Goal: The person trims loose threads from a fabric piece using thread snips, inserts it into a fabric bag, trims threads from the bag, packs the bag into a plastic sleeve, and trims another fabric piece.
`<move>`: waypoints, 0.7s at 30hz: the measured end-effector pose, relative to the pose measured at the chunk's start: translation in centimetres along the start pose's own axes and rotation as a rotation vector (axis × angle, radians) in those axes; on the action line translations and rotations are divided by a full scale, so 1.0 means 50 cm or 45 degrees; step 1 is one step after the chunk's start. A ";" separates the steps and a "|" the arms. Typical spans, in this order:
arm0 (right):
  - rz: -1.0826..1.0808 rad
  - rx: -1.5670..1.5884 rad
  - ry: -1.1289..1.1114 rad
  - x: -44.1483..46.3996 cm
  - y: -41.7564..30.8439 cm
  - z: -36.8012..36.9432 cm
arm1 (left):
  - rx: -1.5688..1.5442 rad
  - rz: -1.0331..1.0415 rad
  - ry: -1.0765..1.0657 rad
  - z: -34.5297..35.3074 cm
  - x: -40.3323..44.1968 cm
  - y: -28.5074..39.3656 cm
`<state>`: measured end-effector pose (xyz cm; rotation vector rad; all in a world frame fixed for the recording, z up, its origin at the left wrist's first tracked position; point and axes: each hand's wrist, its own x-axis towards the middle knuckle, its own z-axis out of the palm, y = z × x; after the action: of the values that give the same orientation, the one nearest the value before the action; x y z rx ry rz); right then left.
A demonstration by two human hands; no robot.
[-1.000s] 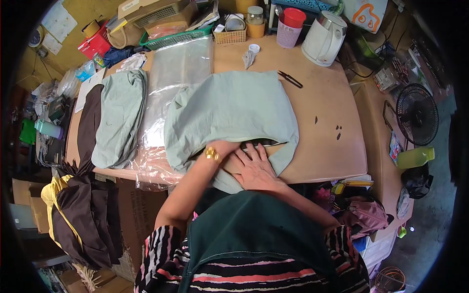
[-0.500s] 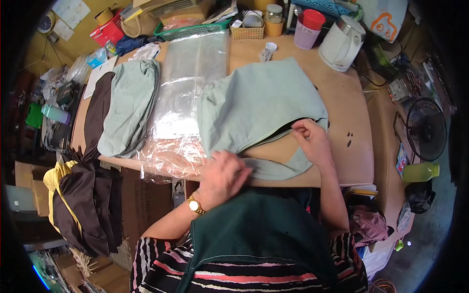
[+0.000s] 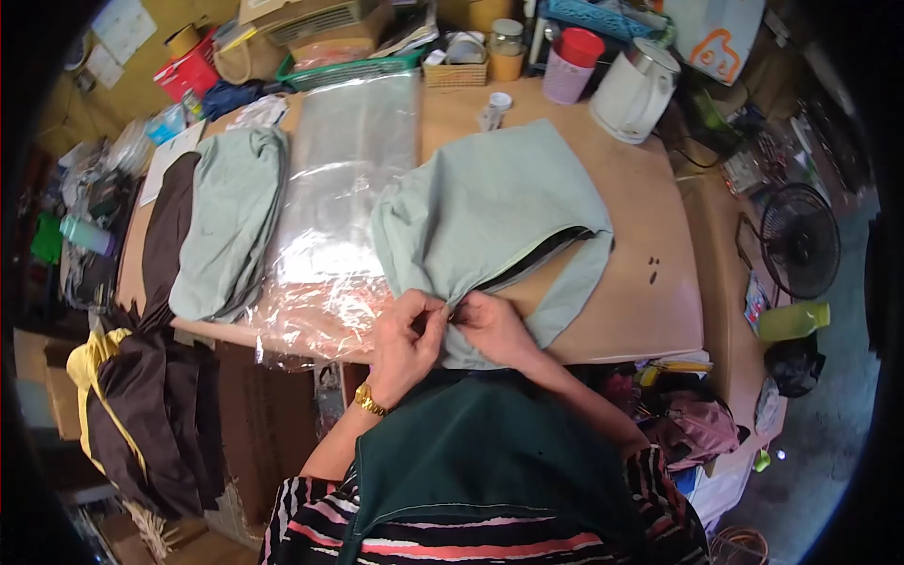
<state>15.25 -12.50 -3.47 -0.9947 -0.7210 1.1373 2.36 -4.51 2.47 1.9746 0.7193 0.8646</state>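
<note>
A pale green cloth bag (image 3: 499,198) lies on the brown table (image 3: 650,282), with a dark zipped opening (image 3: 541,254) slanting along its front and a strap looping round towards the table edge. At the lower left end of that opening, my left hand (image 3: 410,334) pinches the fabric. My right hand (image 3: 492,328) is closed on the same spot, its fingertips nearly touching the left ones. What exactly lies between the fingertips is too small to make out.
Clear plastic sheets (image 3: 348,169) lie left of the bag, beside a folded green cloth piece (image 3: 231,221) and a brown one (image 3: 168,235). A white kettle (image 3: 633,94), a pink cup (image 3: 568,71) and baskets stand at the back. A fan (image 3: 799,240) is at right.
The bag has been turned so its opening slants. My hands, spread at the opening earlier and then apart, have come together at its lower left end and closed on the fabric.
</note>
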 end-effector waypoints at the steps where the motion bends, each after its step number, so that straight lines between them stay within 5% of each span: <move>1: 0.032 -0.174 -0.001 -0.009 0.009 -0.004 | 0.003 0.002 -0.008 0.003 -0.004 0.004; 6: 0.137 -0.800 0.042 -0.042 -0.054 0.014 | 0.194 -0.090 -0.109 -0.018 0.006 0.041; 9: -0.439 -1.659 0.053 -0.050 -0.060 0.012 | 0.156 -0.135 -0.231 -0.028 -0.002 0.015; 17: -0.676 -1.501 0.171 -0.038 -0.103 -0.010 | 0.222 -0.365 -0.394 -0.054 -0.001 0.034; 21: -0.717 -1.761 0.839 -0.015 -0.178 -0.178 | 0.420 -0.156 -0.283 -0.129 -0.010 0.004</move>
<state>26.31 -16.53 1.09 -1.9756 -1.1207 -0.3778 -2.99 -1.96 5.11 2.2455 0.8843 0.4649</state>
